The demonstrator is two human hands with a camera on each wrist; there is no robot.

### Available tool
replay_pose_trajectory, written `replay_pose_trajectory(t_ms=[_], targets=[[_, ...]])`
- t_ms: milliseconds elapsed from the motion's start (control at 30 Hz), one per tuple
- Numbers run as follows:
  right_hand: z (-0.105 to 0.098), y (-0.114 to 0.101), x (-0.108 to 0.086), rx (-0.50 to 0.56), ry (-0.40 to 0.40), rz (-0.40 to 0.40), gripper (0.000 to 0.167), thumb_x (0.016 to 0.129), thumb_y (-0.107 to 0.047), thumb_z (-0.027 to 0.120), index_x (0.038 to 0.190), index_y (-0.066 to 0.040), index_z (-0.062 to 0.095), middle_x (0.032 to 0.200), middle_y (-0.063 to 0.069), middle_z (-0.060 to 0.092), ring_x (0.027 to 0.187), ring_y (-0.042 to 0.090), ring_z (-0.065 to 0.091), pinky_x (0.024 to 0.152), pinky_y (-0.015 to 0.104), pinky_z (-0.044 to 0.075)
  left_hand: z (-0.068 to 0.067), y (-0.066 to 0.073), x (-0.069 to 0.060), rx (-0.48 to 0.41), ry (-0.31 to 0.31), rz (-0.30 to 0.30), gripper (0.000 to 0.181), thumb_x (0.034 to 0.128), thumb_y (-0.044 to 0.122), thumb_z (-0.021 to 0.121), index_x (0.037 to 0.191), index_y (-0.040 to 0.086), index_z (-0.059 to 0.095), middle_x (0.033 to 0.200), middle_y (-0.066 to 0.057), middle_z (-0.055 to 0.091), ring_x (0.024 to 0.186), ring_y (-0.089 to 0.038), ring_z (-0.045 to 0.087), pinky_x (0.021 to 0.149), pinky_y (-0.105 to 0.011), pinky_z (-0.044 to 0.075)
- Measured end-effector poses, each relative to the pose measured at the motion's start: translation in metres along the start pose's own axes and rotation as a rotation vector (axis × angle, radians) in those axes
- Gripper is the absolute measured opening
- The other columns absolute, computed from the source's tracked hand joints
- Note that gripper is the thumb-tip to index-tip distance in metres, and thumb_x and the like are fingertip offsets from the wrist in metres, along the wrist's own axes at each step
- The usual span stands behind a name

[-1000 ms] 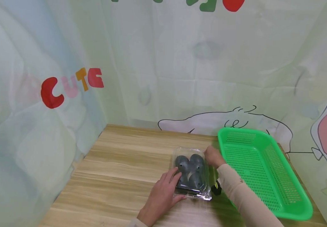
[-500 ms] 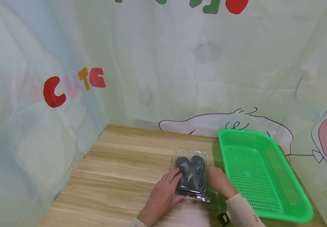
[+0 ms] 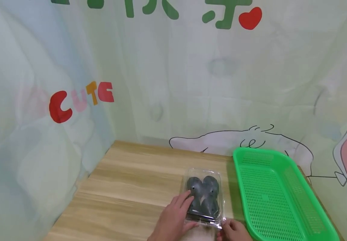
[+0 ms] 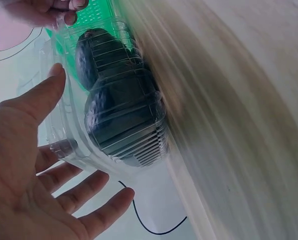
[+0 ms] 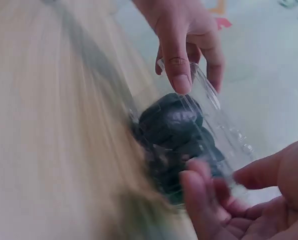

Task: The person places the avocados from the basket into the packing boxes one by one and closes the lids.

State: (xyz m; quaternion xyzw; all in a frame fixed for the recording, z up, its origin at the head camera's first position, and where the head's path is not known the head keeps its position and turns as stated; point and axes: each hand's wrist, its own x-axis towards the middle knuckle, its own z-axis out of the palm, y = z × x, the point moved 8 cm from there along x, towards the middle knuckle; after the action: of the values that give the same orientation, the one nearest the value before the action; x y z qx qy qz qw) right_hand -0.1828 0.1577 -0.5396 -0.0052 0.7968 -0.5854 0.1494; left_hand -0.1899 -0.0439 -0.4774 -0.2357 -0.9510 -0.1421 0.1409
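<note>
A clear plastic clamshell box (image 3: 203, 172) of dark avocados (image 3: 210, 205) lies on the wood-grain table (image 3: 125, 187). My left hand (image 3: 171, 217) holds its near left corner, fingers on the lid and thumb along the near side. In the left wrist view, the left hand's (image 4: 24, 155) fingers are spread along the clear plastic. At the near right corner, my right hand (image 3: 234, 231) pinches the box's edge, partly cut off by the frame. The right wrist view shows the right hand's (image 5: 269, 200) thumb and fingertips at that corner, slightly blurred.
A green perforated plastic basket (image 3: 241, 187) stands just right of the box and my right hand. Behind the table hangs a pale printed cloth (image 3: 188, 83), and another side of it (image 3: 32, 160) bounds the left edge.
My right hand has slid from the far right side of the box along its right edge to the near right corner. My left hand stays on the box. The head view has tilted up slightly.
</note>
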Motion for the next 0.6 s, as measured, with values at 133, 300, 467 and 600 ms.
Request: replay_pose_trajectory(t_ms=[133,300,467,600], targets=[[0.005,0.021,-0.003,0.219,-0.079,0.077,0.041,0.100,-0.024,0.053,0.099,0.016,0.060,0.077,0.003,0.069,0.068,0.015,0.069,0.062,0.028,0.058,0.002,0.002,-0.003,-0.005,0.001,0.000,0.082,0.0808,0.065,0.074,0.141,0.011,0.057,0.151,-0.006,0.049,0.127,-0.022,0.056,0.101,-0.037,0.054],[0.003,0.026,-0.003,0.278,-0.057,0.114,0.032,0.098,-0.027,0.059,0.095,0.005,0.066,0.076,0.001,0.068,0.068,0.013,0.066,0.062,0.025,0.056,0.000,0.003,-0.005,-0.005,0.048,0.019,0.082,0.0789,0.062,0.077,0.140,0.011,0.057,0.149,-0.006,0.051,0.126,-0.022,0.057,0.101,-0.037,0.053],[0.003,0.022,-0.002,0.333,-0.065,0.118,0.024,0.098,-0.025,0.059,0.090,-0.002,0.065,0.076,-0.001,0.067,0.068,0.009,0.064,0.065,0.023,0.056,-0.003,0.002,-0.005,0.002,0.093,0.044,0.081,0.0775,0.060,0.079,0.138,0.010,0.058,0.146,-0.007,0.054,0.123,-0.022,0.058,0.099,-0.037,0.054],[0.005,0.020,-0.002,0.363,-0.083,0.111,0.022,0.099,-0.022,0.058,0.091,-0.002,0.064,0.076,-0.001,0.066,0.067,0.009,0.064,0.066,0.024,0.057,-0.005,0.002,-0.005,0.001,0.111,0.053,0.081,0.0757,0.059,0.081,0.137,0.010,0.059,0.145,-0.007,0.054,0.123,-0.022,0.058,0.100,-0.036,0.053]])
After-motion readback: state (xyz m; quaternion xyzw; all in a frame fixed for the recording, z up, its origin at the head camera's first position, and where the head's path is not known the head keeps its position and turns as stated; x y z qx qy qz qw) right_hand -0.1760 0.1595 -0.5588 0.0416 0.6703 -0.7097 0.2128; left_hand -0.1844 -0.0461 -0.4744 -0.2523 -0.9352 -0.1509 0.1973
